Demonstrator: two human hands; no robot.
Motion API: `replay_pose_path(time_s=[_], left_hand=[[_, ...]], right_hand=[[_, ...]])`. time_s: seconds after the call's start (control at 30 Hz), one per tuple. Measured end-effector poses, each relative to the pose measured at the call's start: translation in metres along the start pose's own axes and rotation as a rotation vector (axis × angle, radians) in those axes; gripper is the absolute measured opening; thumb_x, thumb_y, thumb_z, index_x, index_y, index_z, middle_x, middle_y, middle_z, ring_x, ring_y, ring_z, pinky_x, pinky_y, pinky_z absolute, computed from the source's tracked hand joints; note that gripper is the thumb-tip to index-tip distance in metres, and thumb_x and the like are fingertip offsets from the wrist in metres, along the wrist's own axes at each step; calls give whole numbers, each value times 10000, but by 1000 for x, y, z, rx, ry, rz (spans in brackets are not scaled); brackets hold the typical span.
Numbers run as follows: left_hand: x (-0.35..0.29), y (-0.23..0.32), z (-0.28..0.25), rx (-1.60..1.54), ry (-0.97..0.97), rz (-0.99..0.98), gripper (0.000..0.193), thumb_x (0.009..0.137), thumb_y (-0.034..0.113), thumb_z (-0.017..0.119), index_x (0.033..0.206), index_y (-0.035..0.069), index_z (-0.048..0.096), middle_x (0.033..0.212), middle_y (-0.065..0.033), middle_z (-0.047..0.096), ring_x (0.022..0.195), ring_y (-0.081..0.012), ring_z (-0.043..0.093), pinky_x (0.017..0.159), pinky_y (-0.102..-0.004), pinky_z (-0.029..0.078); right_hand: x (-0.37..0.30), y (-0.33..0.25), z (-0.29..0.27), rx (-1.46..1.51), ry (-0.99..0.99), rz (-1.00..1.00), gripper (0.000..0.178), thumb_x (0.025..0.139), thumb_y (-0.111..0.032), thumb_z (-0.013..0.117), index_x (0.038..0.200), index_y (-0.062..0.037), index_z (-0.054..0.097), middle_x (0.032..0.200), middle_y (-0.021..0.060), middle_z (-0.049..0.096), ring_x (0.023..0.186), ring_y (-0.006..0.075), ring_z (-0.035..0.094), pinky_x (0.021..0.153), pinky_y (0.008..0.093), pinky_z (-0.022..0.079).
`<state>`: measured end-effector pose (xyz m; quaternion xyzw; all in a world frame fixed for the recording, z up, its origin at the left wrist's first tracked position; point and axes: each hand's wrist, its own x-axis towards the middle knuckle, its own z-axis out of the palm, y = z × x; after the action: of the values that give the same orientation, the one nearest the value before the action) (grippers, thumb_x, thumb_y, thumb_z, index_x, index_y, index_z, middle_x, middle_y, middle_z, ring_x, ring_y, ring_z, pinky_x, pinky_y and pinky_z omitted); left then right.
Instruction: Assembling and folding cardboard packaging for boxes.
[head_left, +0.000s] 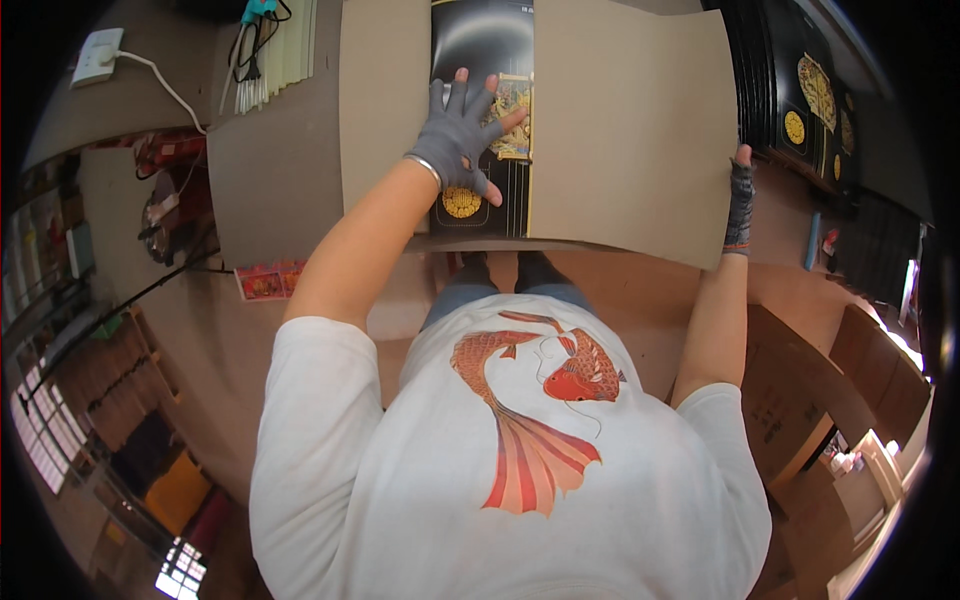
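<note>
My left hand (462, 137), in a grey fingerless glove, lies with fingers spread on a black panel (482, 35) bearing gold ornament and a colourful printed picture. Grey-brown cardboard stretches to both sides of this panel. At the outer edge of the right cardboard sheet (630, 130) is my right hand (740, 200), also gloved and seen from its side. It holds that edge, which looks slightly raised. One bare fingertip shows at the top; its other fingers are mostly hidden.
To the far right stands a stack of black panels (795, 90) with gold prints. At the upper left lie pale strips (290, 60), a teal-handled tool (258, 12) and a white power socket (97, 57) with a cable. Brown cardboard boxes (785, 400) stand at the lower right.
</note>
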<state>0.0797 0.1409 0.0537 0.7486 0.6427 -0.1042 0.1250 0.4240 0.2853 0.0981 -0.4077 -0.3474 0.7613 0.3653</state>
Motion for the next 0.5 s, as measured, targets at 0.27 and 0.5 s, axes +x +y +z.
replay_pose_path(time_s=[0.27,0.5], left_hand=[[-1,0,-3,-61,-7,14,1341,425,804,745,1558,296,239,1623,-224,72,1450,-547,29,1125,-684,61],[9,-10,8,-103,219,-64,1048,582,758,710,1413,154,504,1540,-83,373,1407,-390,302,1117,-597,198]], right_hand=[[39,49,92,-1332,-266,-978,848,773,-724,624,1367,-129,517,1505,183,391,1401,393,339,1153,555,209],[54,96,126,-2166,-282,-456,842,801,-704,569,1484,-236,416,1565,110,312,1459,378,220,1146,636,110]])
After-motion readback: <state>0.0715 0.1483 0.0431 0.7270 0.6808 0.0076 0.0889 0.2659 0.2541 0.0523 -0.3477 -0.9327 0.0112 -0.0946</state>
